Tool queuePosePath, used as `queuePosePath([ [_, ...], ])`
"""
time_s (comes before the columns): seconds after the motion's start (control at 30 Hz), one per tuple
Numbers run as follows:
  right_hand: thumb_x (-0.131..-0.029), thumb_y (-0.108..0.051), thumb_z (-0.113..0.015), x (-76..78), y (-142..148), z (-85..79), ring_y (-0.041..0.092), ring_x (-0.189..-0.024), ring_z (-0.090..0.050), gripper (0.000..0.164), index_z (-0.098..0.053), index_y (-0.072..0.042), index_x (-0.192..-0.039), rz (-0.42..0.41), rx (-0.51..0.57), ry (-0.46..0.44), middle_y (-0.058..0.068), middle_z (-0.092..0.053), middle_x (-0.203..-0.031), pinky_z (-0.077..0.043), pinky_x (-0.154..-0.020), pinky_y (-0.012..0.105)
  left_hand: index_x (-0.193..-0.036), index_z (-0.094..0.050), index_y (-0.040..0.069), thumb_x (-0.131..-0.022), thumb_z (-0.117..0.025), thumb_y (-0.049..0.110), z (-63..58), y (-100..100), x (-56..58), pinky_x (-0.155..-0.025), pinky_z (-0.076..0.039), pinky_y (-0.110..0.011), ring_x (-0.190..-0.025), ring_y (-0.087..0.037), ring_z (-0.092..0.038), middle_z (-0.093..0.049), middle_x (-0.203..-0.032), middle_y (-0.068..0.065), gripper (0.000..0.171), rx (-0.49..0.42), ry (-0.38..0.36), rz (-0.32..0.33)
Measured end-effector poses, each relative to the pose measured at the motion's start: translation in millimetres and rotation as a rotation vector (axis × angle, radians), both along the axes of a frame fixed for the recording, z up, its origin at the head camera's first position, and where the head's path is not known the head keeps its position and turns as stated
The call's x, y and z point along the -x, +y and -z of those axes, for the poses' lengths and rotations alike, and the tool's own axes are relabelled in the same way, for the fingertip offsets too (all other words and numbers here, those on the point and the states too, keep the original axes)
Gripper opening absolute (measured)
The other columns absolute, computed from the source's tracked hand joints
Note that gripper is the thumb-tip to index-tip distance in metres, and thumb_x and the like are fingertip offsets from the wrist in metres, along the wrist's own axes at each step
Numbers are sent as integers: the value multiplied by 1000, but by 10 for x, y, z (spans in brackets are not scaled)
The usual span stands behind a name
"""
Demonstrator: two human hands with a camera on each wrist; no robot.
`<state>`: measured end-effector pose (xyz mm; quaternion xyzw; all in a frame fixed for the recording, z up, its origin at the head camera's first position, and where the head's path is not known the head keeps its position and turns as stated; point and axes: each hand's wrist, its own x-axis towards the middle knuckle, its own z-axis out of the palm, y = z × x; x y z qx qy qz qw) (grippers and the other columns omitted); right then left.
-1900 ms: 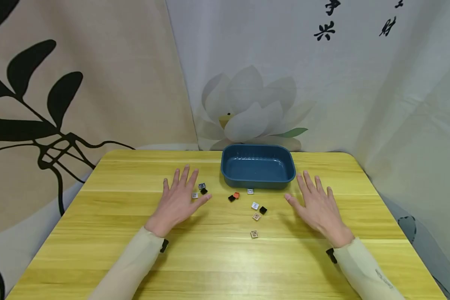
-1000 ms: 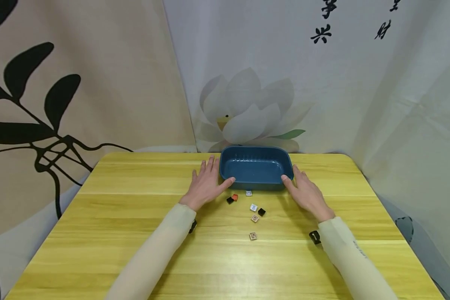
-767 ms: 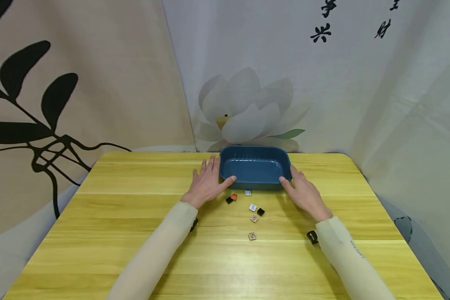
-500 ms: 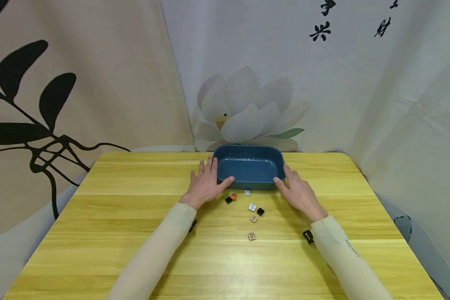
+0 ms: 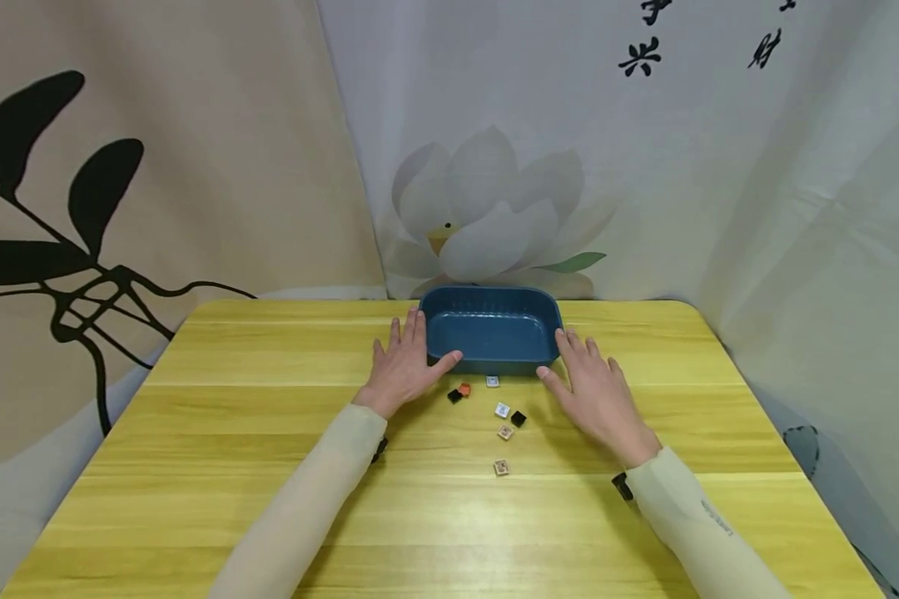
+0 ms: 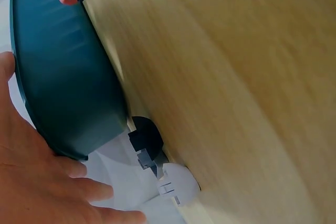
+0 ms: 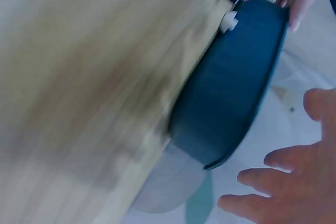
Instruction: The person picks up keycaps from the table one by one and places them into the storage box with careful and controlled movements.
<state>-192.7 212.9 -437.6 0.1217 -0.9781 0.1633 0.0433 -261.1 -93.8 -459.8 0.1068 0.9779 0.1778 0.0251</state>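
Note:
A dark blue rectangular dish (image 5: pixel 494 363) stands near the table's far edge. My left hand (image 5: pixel 403 366) lies at its left side, fingers straight and thumb across the front wall. Off the right side my right hand (image 5: pixel 599 399) is spread, and the right wrist view shows a gap between its fingers and the dish. In front of the dish lie several small square keycaps, among them an orange one (image 5: pixel 464 388), a black one (image 5: pixel 519 419), a white one (image 5: pixel 502 410) and a beige one (image 5: pixel 501 467). My left hand hides more keycaps, such as a white one (image 6: pixel 178 184).
The wooden table (image 5: pixel 232 466) reaches to a printed cloth backdrop (image 5: pixel 644 183) right behind the dish. A black band (image 5: pixel 623 487) shows at my right sleeve's cuff.
Both hands came inward to the dish's sides. The dish then slid a little to the left, and my right hand has since drawn back from it. The visible keycaps stayed put.

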Motion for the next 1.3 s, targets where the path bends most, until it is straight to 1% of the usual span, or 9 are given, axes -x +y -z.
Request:
queuePosePath([
  [0.13, -108, -57, -43, -197, -66, -54, 49, -151, -26, 76, -30, -8, -164, -77, -53, 66, 18, -27, -168, -25, -112, 75, -166, -3, 5, -95, -38, 82, -19, -12, 7, -117, -11, -74, -157, -44, -5, 1, -174, -13, 111, -8, 0, -4],
  [0.3, -106, -54, -51, -404, -160, -57, 47, -150, -30, 71, -37, -12, -162, -192, -90, 125, 13, -31, -167, -29, -111, 73, -166, -4, 4, -95, -38, 81, -25, -16, 19, -116, -12, -75, -157, -45, -7, -2, -174, -15, 111, -7, 11, -6],
  [0.47, -105, -56, -52, -552, -259, -17, 44, -151, -29, 69, -43, -16, -160, -291, -123, 122, 9, -33, -167, -29, -112, 72, -166, -4, 4, -94, -38, 82, -22, -18, 21, -117, -14, -74, -157, -45, -7, -3, -174, -15, 111, 3, 13, -10],
  [0.6, -103, -55, -57, -642, -333, 23, 40, -152, -30, 66, -47, -20, -158, -359, -126, 110, 4, -37, -166, -29, -113, 71, -166, -6, 4, -94, -39, 82, -25, -11, 23, -117, -14, -74, -157, -45, -8, -2, -173, -14, 111, 8, 14, -11],
  [0.7, -102, -55, -58, -692, -386, 58, 38, -152, -32, 64, -51, -21, -156, -420, -153, 99, 3, -41, -164, -28, -114, 71, -166, -6, 4, -94, -39, 82, -31, -5, 19, -117, -14, -73, -157, -44, -7, -2, -173, -14, 111, 11, 9, -13],
  [0.8, -103, -54, -58, -725, -434, 91, 38, -151, -34, 60, -53, -22, -154, -477, -209, 84, 3, -44, -162, -27, -115, 70, -166, -5, 4, -95, -41, 80, -34, -3, 13, -117, -13, -73, -157, -43, -4, -2, -174, -14, 110, 6, 0, -12],
  [0.93, -101, -49, -63, -741, -474, 133, 37, -147, -41, 52, -61, -24, -147, -523, -287, 92, 3, -54, -154, -30, -114, 69, -166, -4, 5, -95, -40, 80, -31, -3, 9, -118, -12, -73, -157, -43, -3, -1, -174, -13, 110, 12, -10, -12],
  [1.07, -99, -44, -69, -751, -497, 171, 35, -141, -50, 43, -69, -25, -137, -553, -321, 126, 1, -65, -141, -35, -111, 67, -166, -3, 4, -95, -38, 82, -31, 3, 4, -118, -12, -72, -157, -43, -4, -1, -173, -14, 111, 24, -14, -11],
  [1.3, -92, -33, -79, -767, -496, 227, 28, -127, -61, 27, -78, -27, -119, -588, -323, 246, -3, -74, -120, -42, -107, 65, -166, -5, 4, -95, -33, 83, -32, 12, -15, -118, -13, -72, -157, -43, -6, -3, -173, -14, 109, 25, 5, -14],
])
